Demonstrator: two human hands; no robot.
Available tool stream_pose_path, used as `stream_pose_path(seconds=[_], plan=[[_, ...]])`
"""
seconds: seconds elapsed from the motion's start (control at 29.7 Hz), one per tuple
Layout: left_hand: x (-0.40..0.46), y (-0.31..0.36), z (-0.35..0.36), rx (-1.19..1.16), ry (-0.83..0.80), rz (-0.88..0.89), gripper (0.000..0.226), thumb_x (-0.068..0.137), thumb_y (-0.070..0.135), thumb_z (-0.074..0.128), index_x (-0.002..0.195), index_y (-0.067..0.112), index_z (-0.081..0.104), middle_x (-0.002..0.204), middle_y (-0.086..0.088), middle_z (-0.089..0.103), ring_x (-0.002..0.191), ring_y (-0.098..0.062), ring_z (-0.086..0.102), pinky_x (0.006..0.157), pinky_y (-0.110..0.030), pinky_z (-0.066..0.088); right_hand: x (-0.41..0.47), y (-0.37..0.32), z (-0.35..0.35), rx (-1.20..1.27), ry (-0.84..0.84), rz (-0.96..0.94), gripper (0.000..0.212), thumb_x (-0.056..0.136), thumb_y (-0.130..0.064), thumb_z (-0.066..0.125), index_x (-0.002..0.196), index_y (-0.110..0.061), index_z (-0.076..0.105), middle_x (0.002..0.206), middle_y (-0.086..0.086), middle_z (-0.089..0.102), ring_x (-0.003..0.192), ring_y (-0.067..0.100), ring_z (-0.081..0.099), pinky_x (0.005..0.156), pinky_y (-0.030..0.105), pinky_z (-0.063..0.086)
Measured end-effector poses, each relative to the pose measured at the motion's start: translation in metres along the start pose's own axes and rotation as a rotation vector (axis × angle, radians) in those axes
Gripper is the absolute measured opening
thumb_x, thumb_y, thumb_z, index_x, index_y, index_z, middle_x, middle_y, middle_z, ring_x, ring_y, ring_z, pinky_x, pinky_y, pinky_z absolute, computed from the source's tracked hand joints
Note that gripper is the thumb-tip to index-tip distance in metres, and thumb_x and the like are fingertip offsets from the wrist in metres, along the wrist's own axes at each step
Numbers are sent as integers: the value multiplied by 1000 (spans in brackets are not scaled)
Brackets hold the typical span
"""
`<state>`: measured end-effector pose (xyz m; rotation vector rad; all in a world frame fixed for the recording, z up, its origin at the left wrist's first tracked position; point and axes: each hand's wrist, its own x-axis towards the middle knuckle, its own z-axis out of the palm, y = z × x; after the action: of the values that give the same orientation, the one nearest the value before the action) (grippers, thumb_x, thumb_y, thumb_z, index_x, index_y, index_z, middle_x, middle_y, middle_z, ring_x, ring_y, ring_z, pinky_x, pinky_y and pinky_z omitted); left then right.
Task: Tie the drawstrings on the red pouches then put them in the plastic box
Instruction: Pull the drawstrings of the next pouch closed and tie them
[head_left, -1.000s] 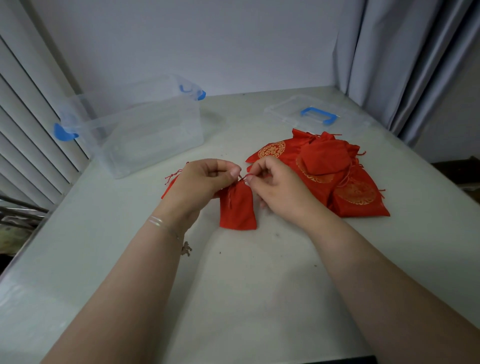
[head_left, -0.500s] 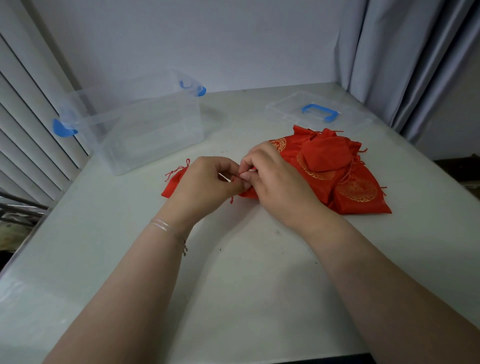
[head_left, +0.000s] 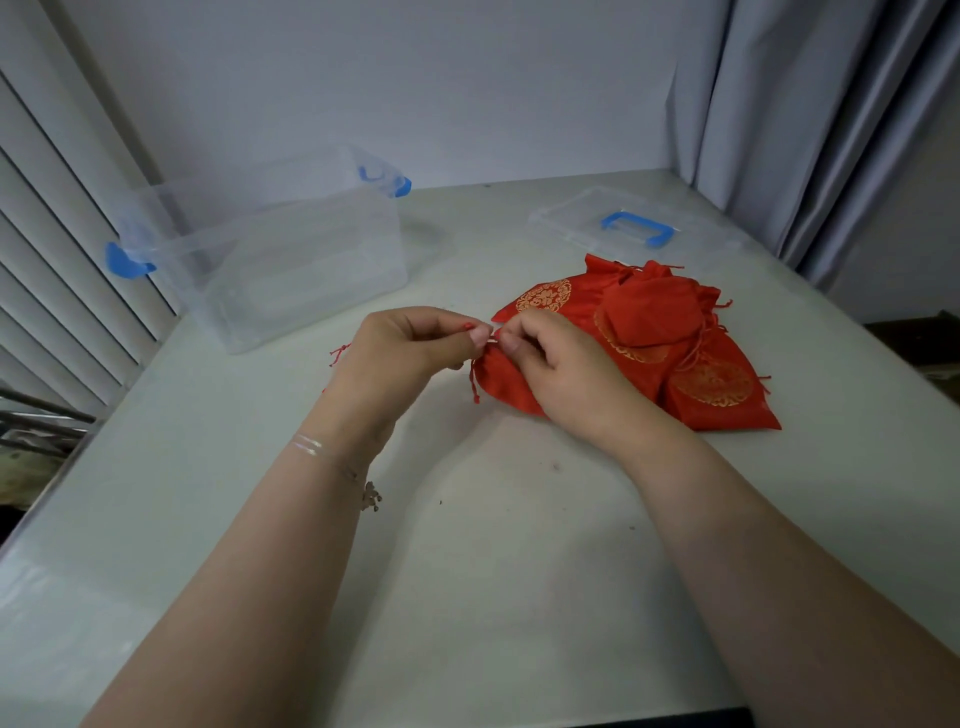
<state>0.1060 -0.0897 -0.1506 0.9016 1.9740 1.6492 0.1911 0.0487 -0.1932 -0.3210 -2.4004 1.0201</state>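
Observation:
My left hand (head_left: 402, 353) and my right hand (head_left: 561, 366) meet at mid-table, each pinching a thin red drawstring of one red pouch (head_left: 501, 382). That pouch lies beneath and between the hands, its gathered mouth towards the left, mostly hidden by my right hand. A pile of several red pouches with gold round patterns (head_left: 670, 343) lies just right of the hands. The clear plastic box (head_left: 291, 260) with blue clips stands open at the back left and looks empty. Another red bit and string end (head_left: 338, 354) peeks out left of my left hand.
The box's clear lid (head_left: 623, 228) with a blue handle lies flat at the back right. Grey curtains hang at the right, window blinds at the left. The white table (head_left: 519, 571) runs to a front edge near the bottom of the view.
The pouch hung upright from the strings a second ago; now it lies tipped to the right under my right hand. Both hands have closed together on the strings.

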Motion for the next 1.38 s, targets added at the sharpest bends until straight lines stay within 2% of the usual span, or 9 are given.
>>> stream_pose_path(seconds=[0.2, 0.44, 0.57, 0.67, 0.91, 1.04, 1.14, 1.31, 1.38], plan=[[3, -4, -1, 8, 133, -48, 11, 84, 12, 69, 92, 7, 74, 76, 1, 71, 54, 7, 55, 44, -3, 34, -2, -10, -1, -369, 158, -189, 26, 96, -29, 36, 88, -12, 55, 90, 1, 54, 88, 23, 49, 76, 41, 42], [5, -7, -9, -42, 73, -159, 10, 82, 14, 71, 92, 15, 73, 76, 7, 73, 62, 2, 62, 58, -18, 37, -5, -14, -4, -290, -5, -239, 23, 95, -29, 41, 86, -16, 57, 86, -4, 51, 86, 16, 48, 73, 40, 44], [7, -7, -10, -129, 5, -190, 9, 81, 9, 70, 80, 18, 71, 75, 4, 71, 66, -4, 61, 68, -25, 36, -5, -8, -8, -34, 101, -149, 15, 96, -23, 49, 105, -18, 60, 108, -6, 48, 88, -4, 47, 83, 17, 40], [7, -6, -8, -185, -63, -164, 10, 83, 8, 66, 80, 18, 68, 70, 7, 68, 63, -4, 56, 66, -25, 34, -4, -12, -12, 241, -45, 52, 27, 99, -27, 43, 125, -25, 50, 121, -5, 55, 86, -6, 49, 86, 22, 43], [4, -4, 3, -369, -89, -156, 13, 87, 4, 58, 81, 13, 64, 59, 9, 62, 61, -6, 48, 64, -23, 34, -7, -26, -3, 609, -130, 289, 38, 101, -28, 39, 94, 4, 58, 71, 6, 59, 68, 12, 56, 67, 22, 44], [3, -5, 6, -239, -51, -86, 10, 86, 2, 62, 80, 10, 66, 64, 5, 65, 63, -6, 54, 63, -19, 39, -6, -25, -4, 550, -108, 340, 31, 98, -26, 43, 88, -1, 59, 74, 9, 47, 66, 19, 43, 63, 29, 34], [1, -8, 7, -91, -27, 13, 9, 83, 1, 67, 79, 10, 67, 73, 2, 70, 72, -9, 62, 69, -18, 49, -5, -25, -7, 445, -113, 323, 34, 97, -21, 41, 79, 3, 56, 64, 8, 59, 57, 15, 51, 56, 25, 37], [2, -12, 2, 102, -45, 33, 7, 83, 15, 72, 86, 21, 74, 88, -18, 70, 78, -23, 63, 87, -35, 52, -8, -18, -5, -52, -14, 63, 36, 98, -30, 42, 75, -6, 53, 65, 5, 59, 64, 20, 54, 61, 40, 42], [2, -13, 1, 164, -61, -5, 7, 84, 19, 70, 86, 23, 76, 92, -22, 69, 79, -19, 62, 86, -31, 53, -8, -15, -5, -179, -1, -42, 33, 98, -33, 42, 77, -9, 54, 71, -1, 56, 70, 18, 52, 63, 41, 42]])
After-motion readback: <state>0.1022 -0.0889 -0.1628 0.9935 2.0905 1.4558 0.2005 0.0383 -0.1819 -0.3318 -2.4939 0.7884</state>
